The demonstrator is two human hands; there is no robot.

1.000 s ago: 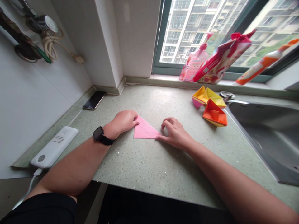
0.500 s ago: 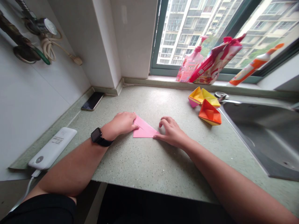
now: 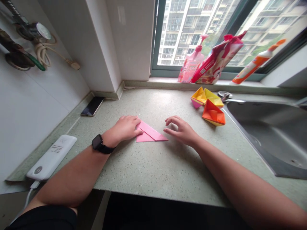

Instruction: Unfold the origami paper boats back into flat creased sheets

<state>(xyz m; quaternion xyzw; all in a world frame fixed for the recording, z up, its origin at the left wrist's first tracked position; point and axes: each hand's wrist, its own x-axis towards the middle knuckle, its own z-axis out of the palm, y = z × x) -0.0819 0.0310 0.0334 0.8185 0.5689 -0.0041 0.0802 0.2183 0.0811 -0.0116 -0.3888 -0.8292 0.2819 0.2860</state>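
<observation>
A folded piece of pink paper [image 3: 150, 132] lies on the countertop in front of me, a triangle with a layered fold running across it and its sharp point toward the right. My left hand [image 3: 126, 128] is at its left end, thumb on top and fingers over the upper corner, keeping hold of it. To the right of the point, my right hand [image 3: 181, 130] is raised slightly off the paper, thumb and curled fingers apart, with nothing in it. Beyond it stand folded paper pieces in yellow [image 3: 214, 98] and orange-red [image 3: 213, 112].
A steel sink [image 3: 271, 127] is at the right. A phone [image 3: 92, 106] and a white power bank [image 3: 52, 157] with a cable lie along the left wall. On the window sill stand a pink pump bottle [image 3: 191, 67], a red pouch [image 3: 217, 60] and an orange-white bottle [image 3: 256, 65].
My right hand has let go of the paper's right point and moved a little right, its thumb now apart from it. My left hand stays on the paper. The view has shifted slightly.
</observation>
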